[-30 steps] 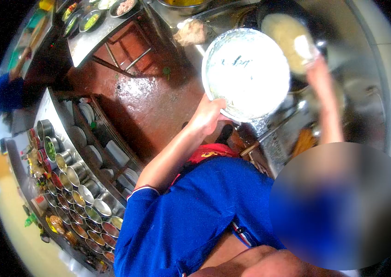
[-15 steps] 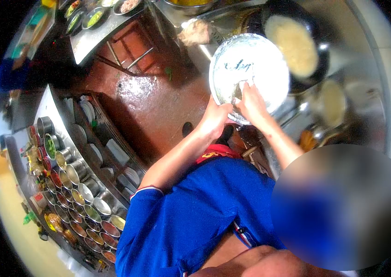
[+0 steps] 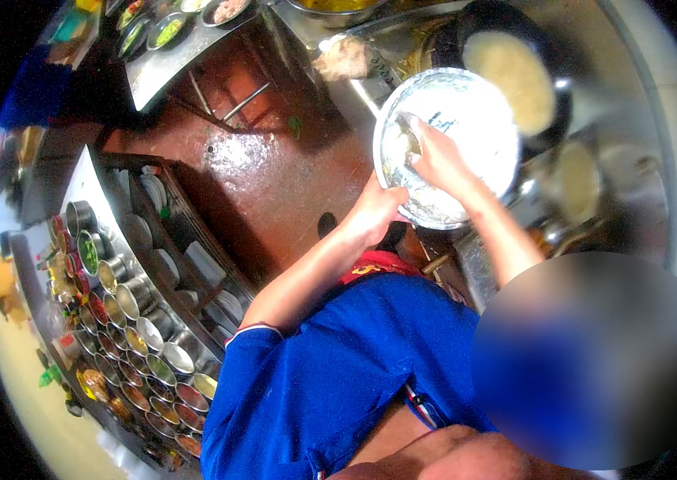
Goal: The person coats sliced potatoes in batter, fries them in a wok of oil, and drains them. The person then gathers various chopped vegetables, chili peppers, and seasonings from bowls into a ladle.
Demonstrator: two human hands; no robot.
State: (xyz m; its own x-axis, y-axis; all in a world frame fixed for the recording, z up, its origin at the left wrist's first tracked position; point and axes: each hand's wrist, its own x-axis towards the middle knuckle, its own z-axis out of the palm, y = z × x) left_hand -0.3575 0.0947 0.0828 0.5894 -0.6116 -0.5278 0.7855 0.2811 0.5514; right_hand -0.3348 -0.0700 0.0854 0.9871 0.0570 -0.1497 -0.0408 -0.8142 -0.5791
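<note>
A white basin [image 3: 478,120] coated inside with white, floury residue is held up in front of my body. My left hand [image 3: 380,210] grips its near left rim, thumb over the edge. Inside the basin, my right hand [image 3: 440,160] has its fingers closed around a small greyish-brown piece [image 3: 410,146], which is too blurred to identify. Just beyond the basin sits a black wok [image 3: 560,112] with pale, cream-coloured liquid [image 3: 512,80] in it.
On my left, a counter holds several metal containers [image 3: 126,300] of ingredients above shelved plates [image 3: 154,192]. Bowls of chopped food [image 3: 169,34] stand on a metal table [image 3: 144,86] at the far left. A pale lump [image 3: 342,60] lies behind the basin.
The basin has shifted slightly right and tilted. My right hand has moved up and further in along its left inner side. My left hand keeps its hold on the rim.
</note>
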